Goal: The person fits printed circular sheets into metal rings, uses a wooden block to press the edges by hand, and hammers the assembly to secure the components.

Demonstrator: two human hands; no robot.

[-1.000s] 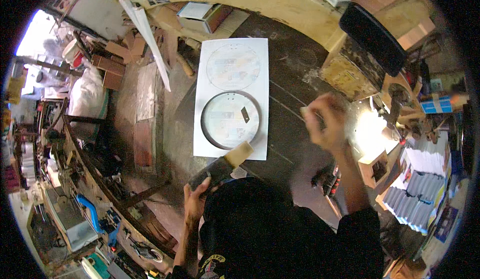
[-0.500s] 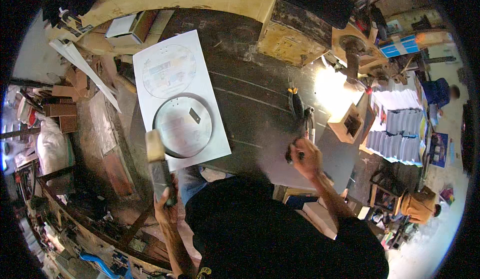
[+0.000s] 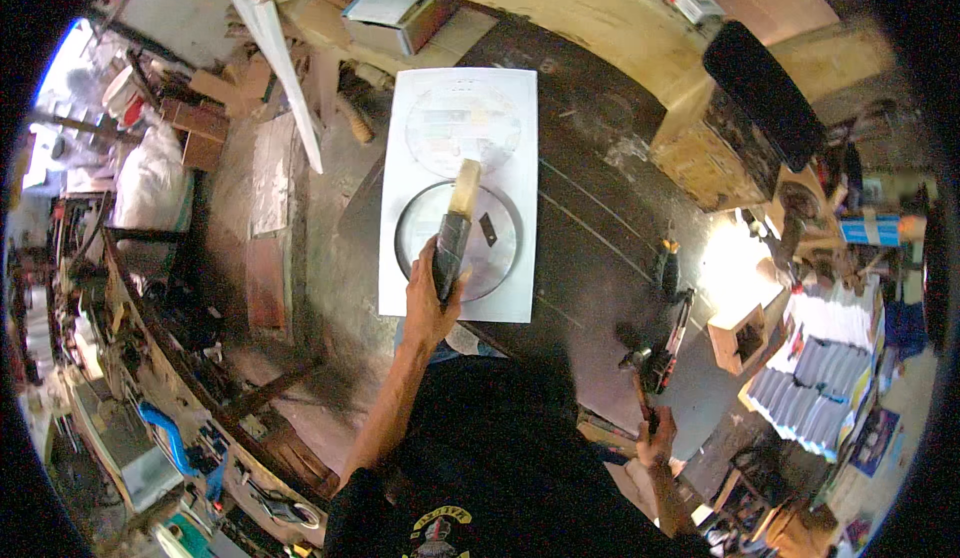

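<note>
My left hand [image 3: 432, 303] is closed round a thick bar [image 3: 453, 248] with a dark wrapped body and a pale yellowish end. It hangs over a thin round metal band [image 3: 520, 243], hiding part of it. The band rests on a white sheet [image 3: 508, 308] printed with a circle and coloured patches. Inside the band lies a small dark flat plate [image 3: 488, 229]. At the lower right my right hand [image 3: 656, 440] grips a hammer [image 3: 641, 390] by its handle, its head pointing away from me, beside a red-and-black handled tool [image 3: 677, 330].
Dark pliers-like tool with yellow parts [image 3: 667, 263] lies on the dark worktop [image 3: 590, 288]. A bright lamp [image 3: 735, 263] shines at the right, near a wooden box [image 3: 737, 340] and stacked papers [image 3: 815, 378]. A wooden block [image 3: 710, 148] stands at the far right.
My view has turned, shifting the scene. The bar in my left hand has moved from the band's near left edge to over its middle. My right hand has drawn back lower right with the hammer.
</note>
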